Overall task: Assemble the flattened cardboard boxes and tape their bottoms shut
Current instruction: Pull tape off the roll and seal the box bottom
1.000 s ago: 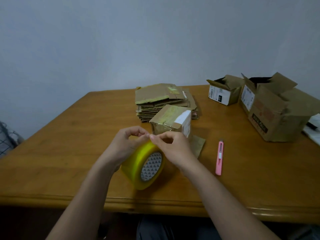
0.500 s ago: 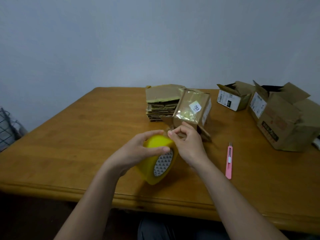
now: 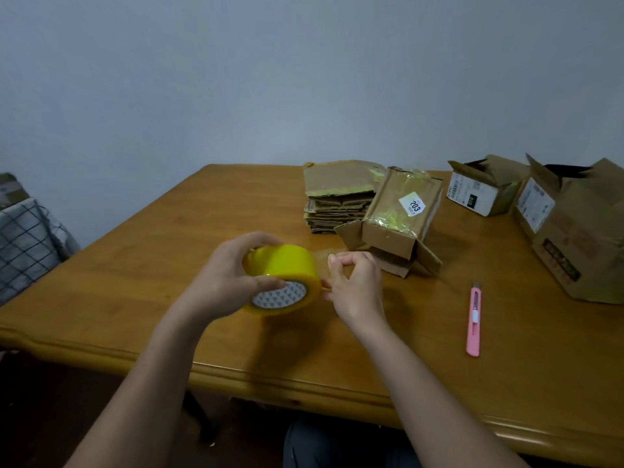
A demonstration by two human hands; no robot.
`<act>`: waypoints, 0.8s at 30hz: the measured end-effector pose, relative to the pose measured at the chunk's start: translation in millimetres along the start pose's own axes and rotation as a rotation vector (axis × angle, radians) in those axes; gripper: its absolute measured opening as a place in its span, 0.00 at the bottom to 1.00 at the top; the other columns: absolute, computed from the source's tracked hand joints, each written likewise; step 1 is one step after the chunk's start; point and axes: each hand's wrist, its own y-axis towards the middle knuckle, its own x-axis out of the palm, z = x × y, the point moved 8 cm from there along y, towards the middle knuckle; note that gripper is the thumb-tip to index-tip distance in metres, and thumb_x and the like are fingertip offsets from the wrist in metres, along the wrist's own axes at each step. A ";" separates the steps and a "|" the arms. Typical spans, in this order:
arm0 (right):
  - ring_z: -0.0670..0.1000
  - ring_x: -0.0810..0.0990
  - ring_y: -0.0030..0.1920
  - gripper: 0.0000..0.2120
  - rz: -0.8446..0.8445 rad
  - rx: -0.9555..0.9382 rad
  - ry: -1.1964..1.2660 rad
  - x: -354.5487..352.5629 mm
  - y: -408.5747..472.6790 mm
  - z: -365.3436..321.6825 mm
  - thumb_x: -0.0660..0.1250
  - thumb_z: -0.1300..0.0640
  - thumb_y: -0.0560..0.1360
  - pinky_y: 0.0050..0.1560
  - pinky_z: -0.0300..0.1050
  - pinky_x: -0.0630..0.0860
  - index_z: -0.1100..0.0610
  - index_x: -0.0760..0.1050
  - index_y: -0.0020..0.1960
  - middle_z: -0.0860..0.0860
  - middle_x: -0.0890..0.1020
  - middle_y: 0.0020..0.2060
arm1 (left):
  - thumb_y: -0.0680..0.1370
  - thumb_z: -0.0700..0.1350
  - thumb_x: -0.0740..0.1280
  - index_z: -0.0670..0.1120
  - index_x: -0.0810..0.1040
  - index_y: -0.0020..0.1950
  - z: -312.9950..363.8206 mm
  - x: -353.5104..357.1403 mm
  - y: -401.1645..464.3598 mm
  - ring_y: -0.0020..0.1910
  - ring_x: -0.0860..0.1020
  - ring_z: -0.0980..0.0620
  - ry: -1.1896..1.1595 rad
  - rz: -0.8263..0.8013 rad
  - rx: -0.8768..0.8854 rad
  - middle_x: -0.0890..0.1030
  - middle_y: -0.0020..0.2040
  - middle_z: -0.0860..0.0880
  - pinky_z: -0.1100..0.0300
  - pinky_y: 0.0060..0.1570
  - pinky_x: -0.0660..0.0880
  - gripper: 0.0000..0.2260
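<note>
A white sticker on the tilted cardboard box reads "203"; other labels are illegible.

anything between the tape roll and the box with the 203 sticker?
Nothing visible. The left hand grips the tape roll, the right hand pinches at its edge, and only bare table lies between the roll and the box.

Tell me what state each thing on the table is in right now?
Tape roll: gripped by left hand.
Right hand: pinching the tape end.
Small box: tilted, bottom flaps open.
Flat cardboard stack: unfolded.
Two boxes at right: upright, tops open.
Pink knife: lying untouched.
</note>
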 end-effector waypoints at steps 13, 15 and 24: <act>0.51 0.84 0.42 0.11 -0.143 0.185 0.053 79.4 -0.3 5.1 0.71 0.52 0.75 0.49 0.53 0.82 0.53 0.77 0.36 0.43 0.79 0.35 | 0.68 0.43 0.78 0.56 0.76 0.65 -43.8 -49.7 2.8 0.58 0.69 0.51 0.213 0.051 -0.041 0.70 0.56 0.53 0.57 0.50 0.73 0.28; 0.51 0.83 0.42 0.12 -0.126 0.170 0.045 80.6 1.8 6.6 0.73 0.49 0.73 0.48 0.54 0.81 0.54 0.78 0.36 0.47 0.82 0.34 | 0.68 0.44 0.78 0.57 0.75 0.66 -55.5 -54.2 1.0 0.61 0.68 0.52 0.105 0.109 -0.027 0.72 0.59 0.54 0.55 0.55 0.71 0.29; 0.49 0.83 0.40 0.12 -0.119 0.191 0.053 98.9 7.3 9.6 0.71 0.48 0.74 0.47 0.52 0.81 0.55 0.79 0.39 0.49 0.84 0.35 | 0.75 0.36 0.70 0.58 0.78 0.51 -84.3 -70.1 -3.2 0.60 0.73 0.50 -0.200 0.307 0.032 0.77 0.56 0.56 0.50 0.60 0.72 0.16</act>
